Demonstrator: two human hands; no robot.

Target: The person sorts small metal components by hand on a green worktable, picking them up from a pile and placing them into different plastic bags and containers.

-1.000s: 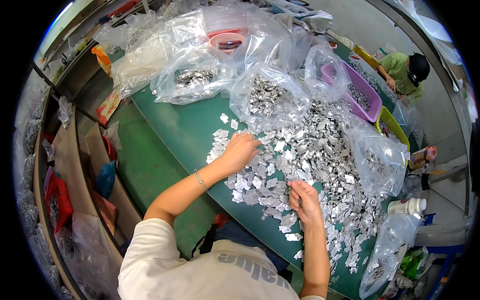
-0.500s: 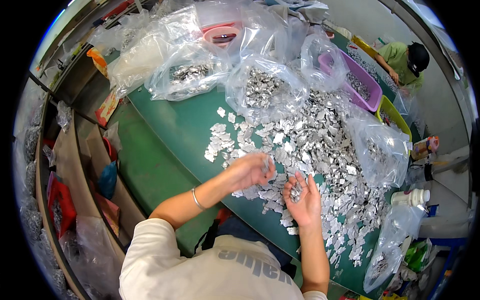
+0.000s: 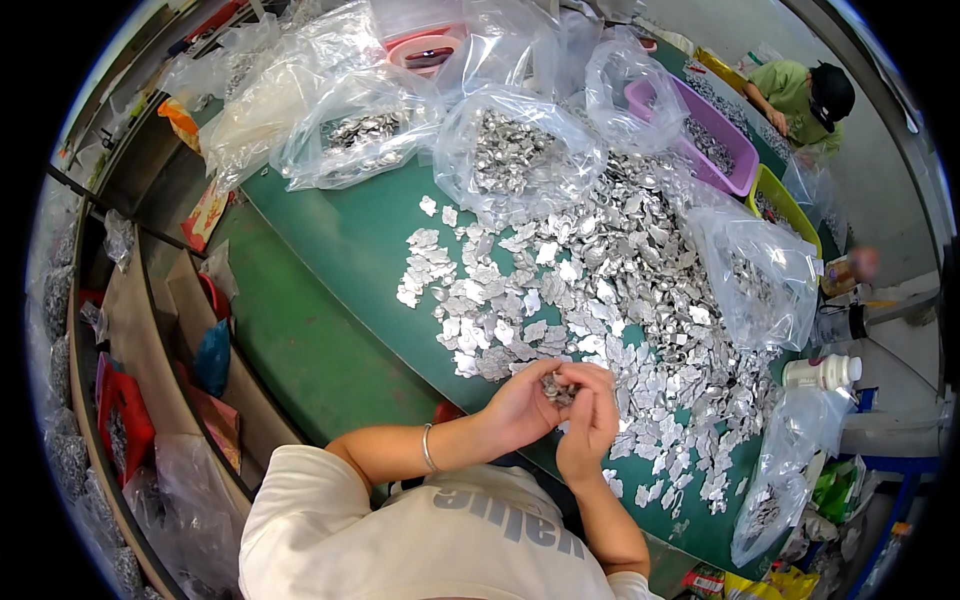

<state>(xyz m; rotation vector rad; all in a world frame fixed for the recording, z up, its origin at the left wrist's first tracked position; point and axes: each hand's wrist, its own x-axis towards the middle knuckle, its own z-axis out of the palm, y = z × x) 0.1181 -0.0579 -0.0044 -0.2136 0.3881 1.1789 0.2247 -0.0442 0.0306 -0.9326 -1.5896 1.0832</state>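
Observation:
My left hand (image 3: pixel 522 412), with a bracelet at the wrist, is cupped round a small heap of silver metal pieces (image 3: pixel 557 390) over the near edge of the table. Against it, my right hand (image 3: pixel 590 425) is closed, its fingers curled over the same pieces. The fingers hide part of what lies between the palms. Just beyond both hands, flat silver metal pieces (image 3: pixel 480 335) are spread out loosely. A thicker pile of metal pieces (image 3: pixel 640 240) lies farther off to the right.
Clear plastic bags of metal pieces (image 3: pixel 515 155) stand along the far side of the green table (image 3: pixel 330 225). A purple basket (image 3: pixel 735 175), a yellow-green basket (image 3: pixel 775 200) and a white bottle (image 3: pixel 822 373) line the right. Far right, a person in green (image 3: pixel 800 100) works. Shelving (image 3: pixel 150 330) stands left.
My hands, apart before, have come together nearer my body. The left moved down and right; the right dropped slightly and its fingers curled in over the metal pieces. The view shifted slightly.

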